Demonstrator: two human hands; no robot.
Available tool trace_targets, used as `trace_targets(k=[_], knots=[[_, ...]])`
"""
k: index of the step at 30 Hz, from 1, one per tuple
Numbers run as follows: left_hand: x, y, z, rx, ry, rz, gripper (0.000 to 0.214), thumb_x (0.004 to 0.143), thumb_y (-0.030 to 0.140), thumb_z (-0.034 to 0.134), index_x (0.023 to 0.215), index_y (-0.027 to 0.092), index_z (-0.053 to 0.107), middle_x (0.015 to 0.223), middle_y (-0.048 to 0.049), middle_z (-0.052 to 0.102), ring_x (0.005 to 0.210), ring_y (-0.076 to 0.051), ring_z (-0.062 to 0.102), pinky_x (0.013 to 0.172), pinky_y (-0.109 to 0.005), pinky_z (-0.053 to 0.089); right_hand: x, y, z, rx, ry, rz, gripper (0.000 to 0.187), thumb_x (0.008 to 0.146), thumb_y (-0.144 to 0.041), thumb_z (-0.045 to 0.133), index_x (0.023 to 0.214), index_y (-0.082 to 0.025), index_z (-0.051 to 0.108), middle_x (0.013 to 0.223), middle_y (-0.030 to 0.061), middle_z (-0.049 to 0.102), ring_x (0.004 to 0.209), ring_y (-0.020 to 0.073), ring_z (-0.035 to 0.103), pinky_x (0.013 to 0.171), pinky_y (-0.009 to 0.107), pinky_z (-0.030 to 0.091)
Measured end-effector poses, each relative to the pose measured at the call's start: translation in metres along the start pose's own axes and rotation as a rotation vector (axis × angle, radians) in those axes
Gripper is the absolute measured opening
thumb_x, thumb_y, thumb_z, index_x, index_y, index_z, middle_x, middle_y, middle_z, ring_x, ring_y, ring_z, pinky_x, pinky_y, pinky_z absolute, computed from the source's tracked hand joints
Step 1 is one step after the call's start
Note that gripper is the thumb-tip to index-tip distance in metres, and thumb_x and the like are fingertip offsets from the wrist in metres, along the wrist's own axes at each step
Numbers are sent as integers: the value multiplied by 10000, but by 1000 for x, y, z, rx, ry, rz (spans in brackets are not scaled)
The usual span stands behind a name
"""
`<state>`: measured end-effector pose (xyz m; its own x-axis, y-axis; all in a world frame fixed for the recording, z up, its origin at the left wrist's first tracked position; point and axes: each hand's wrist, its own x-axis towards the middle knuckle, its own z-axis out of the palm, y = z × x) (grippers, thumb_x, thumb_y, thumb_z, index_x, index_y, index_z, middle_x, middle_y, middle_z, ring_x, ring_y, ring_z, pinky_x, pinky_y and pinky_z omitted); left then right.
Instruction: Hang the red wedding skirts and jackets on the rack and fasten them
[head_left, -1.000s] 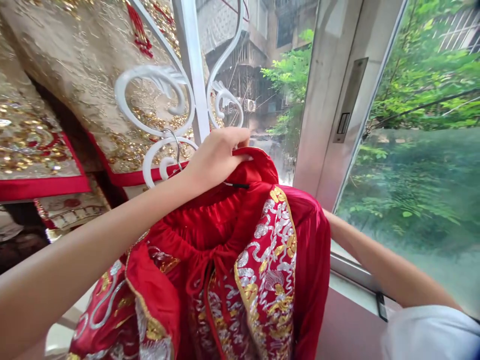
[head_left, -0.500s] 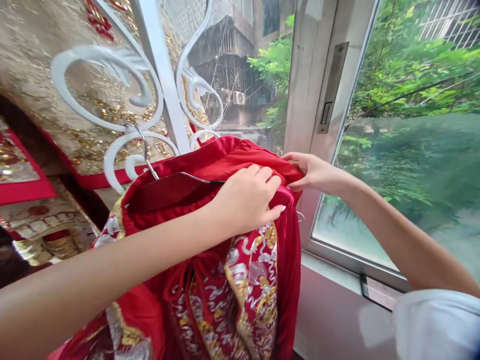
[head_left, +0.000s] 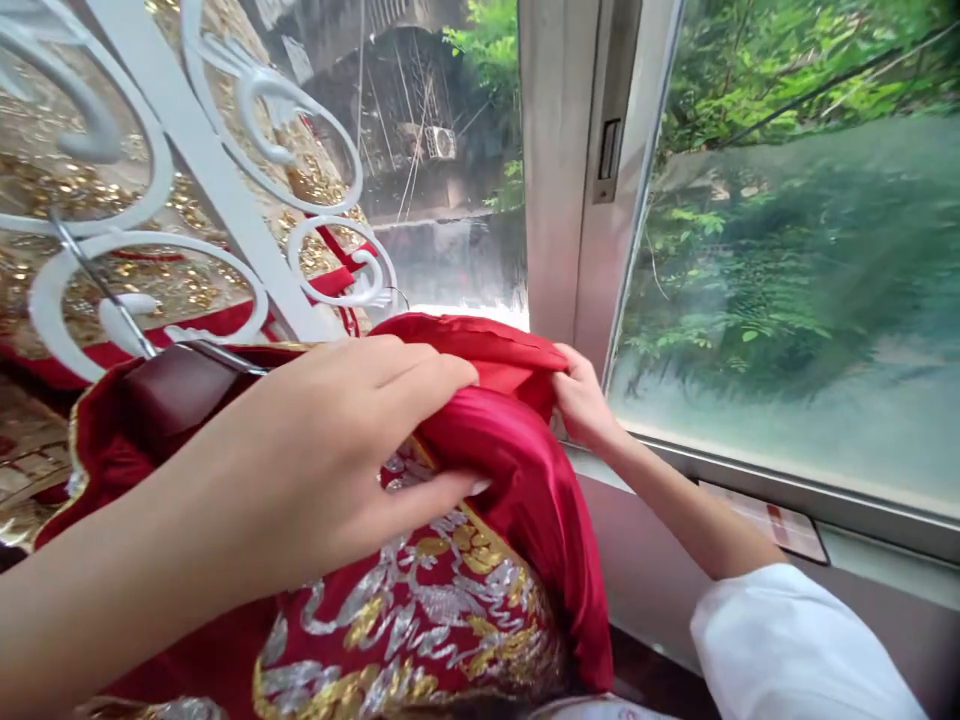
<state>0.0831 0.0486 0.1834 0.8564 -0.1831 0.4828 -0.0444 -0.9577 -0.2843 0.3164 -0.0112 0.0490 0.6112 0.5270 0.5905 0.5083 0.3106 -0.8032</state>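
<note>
A red garment (head_left: 420, 590) with gold and silver embroidery hangs on a metal-hooked hanger (head_left: 112, 300) with a dark red shoulder piece. My left hand (head_left: 337, 430) lies over its shoulder, the fingers on top and the thumb below, gripping the satin cloth. My right hand (head_left: 585, 400) is closed on the edge of brighter red fabric (head_left: 480, 345) behind that shoulder, holding it out to the right. A smooth red sleeve (head_left: 547, 500) drops between the two hands. Whether the brighter fabric belongs to the same garment, I cannot tell.
The hanger hooks onto a white scrolled metal rack (head_left: 217, 200). Beyond it hangs gold-sequined cloth (head_left: 52, 200) with red trim. At the right is a framed window (head_left: 765, 300), with a phone-like flat object (head_left: 772, 520) on its sill.
The view has moved closer to the garment, and the rack now sits further left. My right hand has closed on the red fabric's edge; my left hand stays on the shoulder.
</note>
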Motion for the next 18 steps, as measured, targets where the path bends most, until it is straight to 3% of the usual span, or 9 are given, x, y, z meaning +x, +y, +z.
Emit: trace_targets(k=[3,8,12,15,18], knots=[[5,-2,5,24,-58,-41,384,776,540,476,1022,270,593,901,-52,654,821,-249,585,722,-384,449,3,-8,-14,-63,-166,9,141,753,-210,430,757,-162,563,723,24,599,667,148,520,573,223,386],[10,3,12,96,-90,-164,472,745,568,487,1039,217,599,939,-56,648,860,-241,576,801,-379,446,25,-22,-52,-647,-189,-287,216,820,-201,395,926,-148,575,681,26,605,579,138,500,548,225,320],[13,11,11,113,-80,-265,476,786,591,420,1005,216,614,927,-37,656,832,-205,576,781,-346,444,71,-17,-72,-991,-260,-611,239,873,-212,371,946,-126,582,685,57,618,548,132,490,544,242,293],[24,16,18,152,-127,-368,478,825,564,365,1000,205,627,952,-49,668,868,-218,589,805,-356,439,114,-22,-79,-953,-277,-777,245,891,-261,390,902,-123,593,679,49,599,588,130,508,590,253,334],[44,12,43,277,-240,-481,404,842,480,396,973,184,637,988,-77,672,928,-256,600,836,-375,438,142,-41,-84,-744,-338,-766,232,870,-313,460,873,-133,606,686,16,584,647,133,535,643,264,378]])
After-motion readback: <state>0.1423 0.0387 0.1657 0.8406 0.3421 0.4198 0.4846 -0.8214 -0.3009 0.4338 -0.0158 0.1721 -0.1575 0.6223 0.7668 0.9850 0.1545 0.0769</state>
